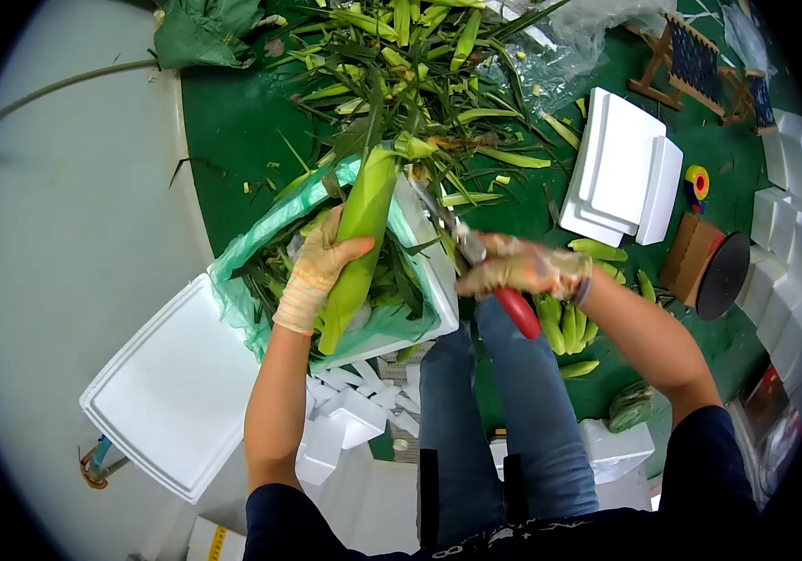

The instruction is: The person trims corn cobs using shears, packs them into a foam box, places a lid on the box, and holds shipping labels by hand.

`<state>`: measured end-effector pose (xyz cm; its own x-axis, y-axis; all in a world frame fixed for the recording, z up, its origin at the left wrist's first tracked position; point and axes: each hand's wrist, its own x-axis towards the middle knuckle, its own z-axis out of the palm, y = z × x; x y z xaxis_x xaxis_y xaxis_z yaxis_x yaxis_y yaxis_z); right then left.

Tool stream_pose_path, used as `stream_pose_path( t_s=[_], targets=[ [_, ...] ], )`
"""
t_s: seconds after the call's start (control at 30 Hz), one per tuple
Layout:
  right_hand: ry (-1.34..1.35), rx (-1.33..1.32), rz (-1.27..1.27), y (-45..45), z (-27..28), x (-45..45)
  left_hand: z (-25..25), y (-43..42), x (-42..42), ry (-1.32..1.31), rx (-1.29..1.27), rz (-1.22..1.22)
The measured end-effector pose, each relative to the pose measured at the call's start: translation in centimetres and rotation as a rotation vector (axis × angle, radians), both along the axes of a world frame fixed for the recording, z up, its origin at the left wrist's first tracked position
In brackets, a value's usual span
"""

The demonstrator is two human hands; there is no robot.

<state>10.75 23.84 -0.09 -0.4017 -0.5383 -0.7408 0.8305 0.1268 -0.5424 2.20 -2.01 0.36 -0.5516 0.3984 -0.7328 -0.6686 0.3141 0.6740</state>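
A green ear of corn in its husk (361, 229) is gripped in my gloved left hand (319, 262), tilted above an open white foam box (443, 299). The box has a green plastic liner (246, 318) and holds more husks and leaves. My gloved right hand (522, 265) is closed around red-handled shears (518, 313). Their metal blades point up and left, near the stem end of the ear, and do not visibly touch it. Motion blurs the right hand slightly.
Loose husks (457, 56) cover the green floor beyond the box. White lids (621, 168) and trimmed ears of corn (569, 323) lie at the right. A large white lid (176, 383) leans at the left. Foam boxes (784, 243) line the right edge.
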Motion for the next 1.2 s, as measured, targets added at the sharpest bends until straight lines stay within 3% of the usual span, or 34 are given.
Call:
stream_pose_path(
  t_s=[0.17,0.23,0.33,0.4,0.5,0.53,0.57,0.63,0.7,0.8,0.83,0.93,1.0,1.03,1.07,1.1,1.2],
  targets=[
    [0.207,0.07,0.187,0.2,-0.1,0.8,-0.4,0.4,0.0,0.007,0.041,-0.004],
    [0.004,-0.159,-0.21,0.2,1.2,-0.9,-0.5,0.2,0.5,0.002,0.062,-0.018],
    [0.229,-0.329,-0.152,1.0,-3.1,-2.8,0.8,0.8,0.7,-0.016,0.051,-0.105],
    [0.09,-0.23,-0.14,1.3,-2.2,-4.7,0.9,0.5,0.0,-0.063,0.083,-0.051],
    [-0.01,-0.129,-0.543,2.0,-3.1,-5.2,1.0,-1.6,-0.4,-0.147,0.143,0.072],
    [-0.135,-0.306,-0.578,2.6,-3.9,-5.3,1.1,-1.9,-0.7,-0.189,0.173,0.123],
    [0.415,-0.044,-0.211,4.0,-4.1,-4.7,1.2,-2.1,-1.1,-0.175,0.175,0.119],
    [0.143,-0.019,-0.079,2.6,-2.1,-3.3,1.9,-2.3,-1.3,-0.037,0.085,0.068],
    [0.188,0.236,0.204,0.6,1.5,-2.4,2.0,-2.2,-0.4,0.008,0.045,0.047],
    [0.327,0.388,0.149,-1.5,3.4,-1.8,1.5,-1.8,-0.1,0.156,0.021,-0.024],
    [0.372,0.202,0.096,-1.5,1.2,-2.1,1.7,-1.5,0.3,0.152,0.019,-0.025],
    [0.488,0.195,0.104,-2.4,1.4,-4.1,2.5,-0.5,1.3,0.232,-0.047,-0.061],
    [0.55,-0.063,-0.22,-3.3,-1.3,-4.9,2.9,-0.4,1.3,0.275,-0.078,-0.014],
    [0.319,0.13,-0.106,-2.6,0.3,-5.7,3.1,-0.5,1.3,0.322,-0.104,0.035],
    [0.268,0.048,-0.314,-1.9,-0.8,-6.0,2.9,-0.8,1.4,0.426,-0.16,-0.026],
    [0.051,0.024,-0.676,-2.2,-1.4,-6.6,2.1,-1.6,1.9,0.432,-0.158,-0.02],
    [0.16,0.098,-0.266,-1.6,1.8,-5.0,0.6,-4.1,1.9,0.335,0.08,0.25]
  ],
)
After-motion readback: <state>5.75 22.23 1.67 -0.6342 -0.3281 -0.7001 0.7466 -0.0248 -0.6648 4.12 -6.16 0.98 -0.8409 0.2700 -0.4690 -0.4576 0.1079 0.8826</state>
